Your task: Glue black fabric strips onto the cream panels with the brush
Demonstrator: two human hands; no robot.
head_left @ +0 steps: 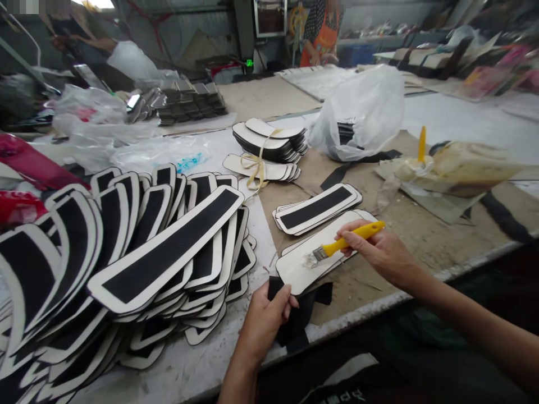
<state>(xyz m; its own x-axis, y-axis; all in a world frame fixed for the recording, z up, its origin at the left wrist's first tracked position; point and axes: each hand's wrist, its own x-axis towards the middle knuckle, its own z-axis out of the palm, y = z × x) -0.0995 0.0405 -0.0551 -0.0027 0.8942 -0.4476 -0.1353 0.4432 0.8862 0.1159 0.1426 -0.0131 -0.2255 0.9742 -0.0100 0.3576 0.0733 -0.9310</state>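
My right hand (381,249) is closed round the yellow handle of a paintbrush (351,238). Its bristles touch a white panel (295,270) with rounded corners, where a pale wet smear shows. My left hand (269,314) is closed at the near end of that panel, pinching a black strip (275,285), its thumb by the panel's corner. More dark strip material (301,314) hangs beside these fingers. Just behind the panel lies a small stack of white-bordered panels (318,209) with a black strip on top.
Many black-and-white panels (172,249) lie in a fanned heap at the left. Further back are a ribbon-tied stack (269,140) and a plastic bag (357,112). At right, a yellow handle (421,145) sticks out of a stained container (458,168). Another person (322,33) stands behind.
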